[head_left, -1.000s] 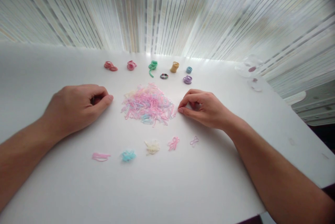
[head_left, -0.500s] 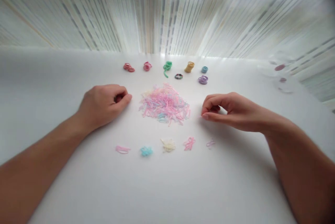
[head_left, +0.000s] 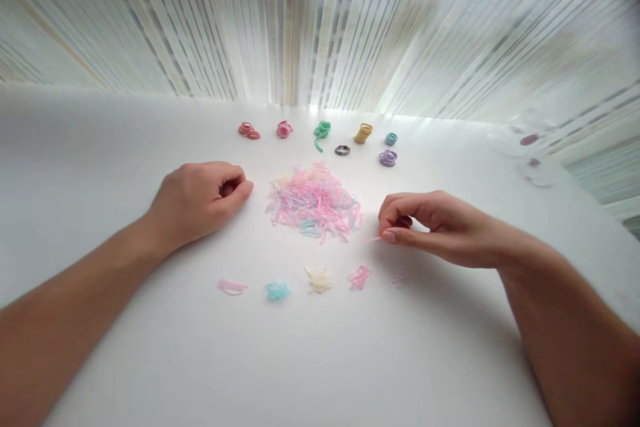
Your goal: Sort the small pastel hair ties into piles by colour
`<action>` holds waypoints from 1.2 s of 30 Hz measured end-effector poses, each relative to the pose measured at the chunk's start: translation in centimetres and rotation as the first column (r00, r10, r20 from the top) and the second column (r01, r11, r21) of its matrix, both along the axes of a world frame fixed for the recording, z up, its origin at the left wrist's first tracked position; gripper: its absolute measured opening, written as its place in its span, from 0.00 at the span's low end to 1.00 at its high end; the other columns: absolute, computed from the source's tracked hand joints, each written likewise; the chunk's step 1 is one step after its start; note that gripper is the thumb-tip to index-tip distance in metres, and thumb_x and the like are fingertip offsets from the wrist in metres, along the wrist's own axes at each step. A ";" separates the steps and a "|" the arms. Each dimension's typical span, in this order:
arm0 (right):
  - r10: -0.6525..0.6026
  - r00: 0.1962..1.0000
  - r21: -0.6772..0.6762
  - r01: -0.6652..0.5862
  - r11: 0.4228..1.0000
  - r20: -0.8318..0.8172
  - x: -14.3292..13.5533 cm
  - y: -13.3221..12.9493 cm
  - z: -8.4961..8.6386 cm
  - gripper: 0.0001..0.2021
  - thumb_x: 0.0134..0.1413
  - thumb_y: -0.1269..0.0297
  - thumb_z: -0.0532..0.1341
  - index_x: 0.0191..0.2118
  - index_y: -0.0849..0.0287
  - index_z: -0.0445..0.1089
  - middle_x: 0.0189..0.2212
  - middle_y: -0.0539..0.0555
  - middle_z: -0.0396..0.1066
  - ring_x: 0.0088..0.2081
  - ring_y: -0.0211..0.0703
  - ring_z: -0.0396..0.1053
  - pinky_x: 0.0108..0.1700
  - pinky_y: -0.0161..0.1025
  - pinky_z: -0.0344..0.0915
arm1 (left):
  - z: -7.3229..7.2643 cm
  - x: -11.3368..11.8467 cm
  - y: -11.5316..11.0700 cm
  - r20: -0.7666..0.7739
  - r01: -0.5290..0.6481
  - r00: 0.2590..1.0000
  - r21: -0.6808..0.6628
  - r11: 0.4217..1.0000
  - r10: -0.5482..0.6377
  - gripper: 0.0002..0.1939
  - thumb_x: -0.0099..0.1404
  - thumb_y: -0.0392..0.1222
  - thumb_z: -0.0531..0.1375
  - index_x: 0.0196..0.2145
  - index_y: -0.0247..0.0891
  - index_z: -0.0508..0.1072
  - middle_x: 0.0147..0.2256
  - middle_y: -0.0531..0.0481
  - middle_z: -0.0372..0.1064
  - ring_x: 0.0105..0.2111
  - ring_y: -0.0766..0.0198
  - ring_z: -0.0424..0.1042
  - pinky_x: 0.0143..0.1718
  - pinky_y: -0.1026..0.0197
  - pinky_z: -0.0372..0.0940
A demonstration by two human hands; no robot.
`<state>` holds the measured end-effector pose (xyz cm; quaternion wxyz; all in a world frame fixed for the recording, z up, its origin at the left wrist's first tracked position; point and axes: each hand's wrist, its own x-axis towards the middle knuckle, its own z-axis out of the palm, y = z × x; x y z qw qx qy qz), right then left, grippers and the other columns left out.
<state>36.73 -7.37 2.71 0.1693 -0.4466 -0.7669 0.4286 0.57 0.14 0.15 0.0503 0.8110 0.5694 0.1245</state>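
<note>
A thin, pale pink elastic strand (head_left: 373, 240) juts leftward from the right hand (head_left: 430, 224), whose thumb and forefinger are pinched on its end. It looks fine and slightly translucent; whether it is a closed loop I cannot tell. Its free tip is just beside the near right edge of a loose heap of pink, cream and pale blue elastic bands (head_left: 315, 200). The step in hand seems to be holding one band clear of the heap; the next move calls for a light, firm pinch. The left hand (head_left: 205, 197) rests curled on the white surface (head_left: 300, 360), left of the heap, with no held thing visible. Nearer lie, left to right, a pale pink bundle (head_left: 232, 287), a turquoise tangle (head_left: 277, 290), a cream cluster (head_left: 319, 280), a brighter pink bunch (head_left: 359, 277) and faint lilac loops (head_left: 400, 278)
</note>
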 end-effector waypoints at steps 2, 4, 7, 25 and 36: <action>0.001 1.000 -0.012 -0.001 1.000 -0.002 0.0 0.0 0.1 0.11 0.65 0.56 0.66 0.34 0.57 0.75 0.31 0.51 0.70 0.32 0.40 0.61 0.36 0.39 0.62 | 0.0 -0.1 0.1 -0.011 -0.004 1.000 -0.001 1.000 0.004 0.18 0.67 0.54 0.53 0.29 0.40 0.72 0.28 0.52 0.70 0.28 0.64 0.63 0.33 0.60 0.52; 0.005 1.000 -0.023 -0.005 1.000 -0.004 -0.1 -0.1 0.2 0.11 0.65 0.57 0.66 0.35 0.57 0.74 0.32 0.50 0.70 0.32 0.39 0.61 0.36 0.39 0.61 | 0.0 -0.1 0.0 -0.019 -0.010 1.000 -0.002 1.000 0.010 0.18 0.68 0.54 0.53 0.30 0.39 0.73 0.28 0.53 0.70 0.29 0.65 0.63 0.33 0.61 0.52; 0.008 1.000 -0.041 -0.008 0.999 0.000 -0.2 -0.2 0.4 0.12 0.65 0.55 0.66 0.34 0.57 0.74 0.31 0.50 0.69 0.32 0.39 0.60 0.35 0.38 0.61 | 0.2 -0.1 0.0 -0.019 -0.008 1.000 -0.008 1.000 0.008 0.18 0.68 0.54 0.53 0.30 0.39 0.73 0.28 0.53 0.69 0.28 0.66 0.62 0.33 0.61 0.52; 0.033 0.997 -0.102 -0.025 0.994 0.075 -0.3 -0.5 0.6 0.16 0.70 0.51 0.60 0.34 0.57 0.67 0.28 0.48 0.63 0.30 0.38 0.57 0.32 0.37 0.58 | -0.3 -0.4 0.4 -0.013 -0.005 1.000 0.003 1.000 0.005 0.19 0.66 0.57 0.53 0.29 0.42 0.72 0.28 0.53 0.70 0.28 0.63 0.64 0.33 0.60 0.52; -0.094 0.960 0.239 0.029 0.971 0.263 -1.1 -0.4 -0.6 0.12 0.70 0.60 0.58 0.34 0.57 0.70 0.29 0.50 0.68 0.30 0.38 0.62 0.34 0.38 0.57 | -0.5 -0.7 0.6 -0.012 0.001 1.000 0.020 1.000 -0.001 0.20 0.65 0.59 0.52 0.29 0.43 0.72 0.28 0.53 0.71 0.28 0.61 0.66 0.32 0.59 0.54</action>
